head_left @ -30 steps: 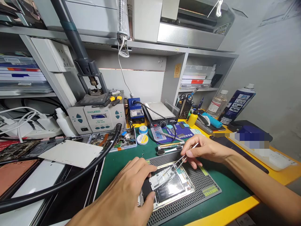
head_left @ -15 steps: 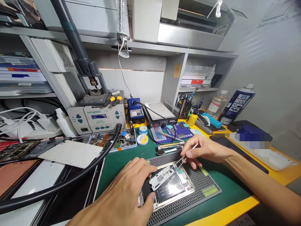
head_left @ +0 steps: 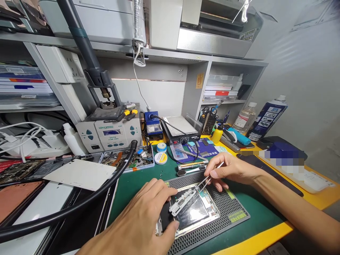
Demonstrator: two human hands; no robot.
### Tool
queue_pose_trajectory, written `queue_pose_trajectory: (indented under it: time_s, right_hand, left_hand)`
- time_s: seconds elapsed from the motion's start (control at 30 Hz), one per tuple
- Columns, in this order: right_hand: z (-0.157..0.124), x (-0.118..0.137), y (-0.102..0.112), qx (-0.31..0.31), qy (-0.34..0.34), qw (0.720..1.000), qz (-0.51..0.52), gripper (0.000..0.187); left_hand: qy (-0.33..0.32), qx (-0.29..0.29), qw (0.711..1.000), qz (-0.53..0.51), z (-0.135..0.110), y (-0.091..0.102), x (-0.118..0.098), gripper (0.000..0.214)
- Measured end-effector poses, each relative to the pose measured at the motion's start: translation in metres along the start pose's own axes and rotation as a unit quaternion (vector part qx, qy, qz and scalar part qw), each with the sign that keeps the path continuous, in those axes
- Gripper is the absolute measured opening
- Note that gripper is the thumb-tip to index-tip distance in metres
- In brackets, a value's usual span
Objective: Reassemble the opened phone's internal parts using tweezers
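My left hand (head_left: 145, 216) spans the left end of an opened phone (head_left: 216, 215), thumb and fingers on it. The phone lies on a grey honeycomb mat (head_left: 233, 220) with its black battery (head_left: 195, 214) exposed. My right hand (head_left: 224, 170) pinches metal tweezers (head_left: 203, 186), their tips slanting down to the left. A slim silver-white bracket plate (head_left: 182, 202) sits tilted over the phone at the tweezer tips. Whether the tips clamp it cannot be made out. My left hand covers part of the phone's left end.
Behind the mat lie a toothbrush (head_left: 190, 171) and a pen-like tool (head_left: 192, 164). A tray of small parts (head_left: 127, 158) and two small round tins (head_left: 160, 158) stand farther left. A thick black hose (head_left: 87, 198) crosses the left side. A yellow bottle (head_left: 217, 134) stands at the back right.
The bracket plate has tipped and now shows more edge-on. My left thumb has shifted slightly right. My right hand stays nearly still.
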State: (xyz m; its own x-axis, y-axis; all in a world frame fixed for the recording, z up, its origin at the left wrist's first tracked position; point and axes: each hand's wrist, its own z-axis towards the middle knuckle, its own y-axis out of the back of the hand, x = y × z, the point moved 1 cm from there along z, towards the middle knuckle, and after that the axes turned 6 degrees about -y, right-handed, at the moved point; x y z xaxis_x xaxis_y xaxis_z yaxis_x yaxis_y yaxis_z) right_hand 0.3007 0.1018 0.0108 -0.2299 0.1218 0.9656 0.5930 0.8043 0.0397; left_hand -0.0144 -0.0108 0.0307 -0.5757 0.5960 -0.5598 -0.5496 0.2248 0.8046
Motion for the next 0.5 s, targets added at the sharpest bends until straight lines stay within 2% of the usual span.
queue_pose_trajectory:
  time_s: [0.5]
  right_hand:
    - [0.0013, -0.0013, -0.0021, 0.005, 0.007, 1.0, 0.017, 0.022]
  left_hand:
    - [-0.001, -0.025, 1.0, 0.009, 0.001, -0.0001, -0.0003, 0.043]
